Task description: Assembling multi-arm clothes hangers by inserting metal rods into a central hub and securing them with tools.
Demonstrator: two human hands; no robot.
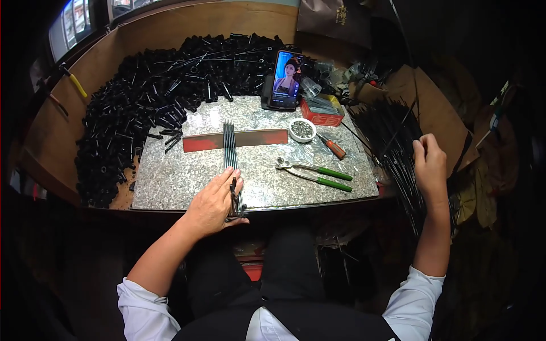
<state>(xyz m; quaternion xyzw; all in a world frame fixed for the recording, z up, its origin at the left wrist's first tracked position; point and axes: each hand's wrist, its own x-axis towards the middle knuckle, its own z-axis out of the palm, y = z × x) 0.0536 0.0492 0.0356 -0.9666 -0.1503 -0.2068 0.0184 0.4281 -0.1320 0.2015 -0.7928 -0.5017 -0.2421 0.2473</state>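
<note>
My left hand (211,199) is closed around the near end of a bundle of thin dark metal rods (230,146) at the front edge of the speckled stone slab (165,182). The far part of the bundle rests across a long flat bar (261,137), brown and red, lying sideways on the slab. Off to the right, my right hand (431,167) is raised beside a large sheaf of long black rods (392,128). Its fingers are curled together, and whatever they may hold cannot be made out.
Black tubular parts (114,125) are heaped along the left and back. Green-handled pincers (318,173), a screwdriver (334,149), a white bowl of small metal pieces (302,130), a red box (323,111) and a propped phone (285,82) stand or lie on the slab. Wooden boards (199,23) wall the back.
</note>
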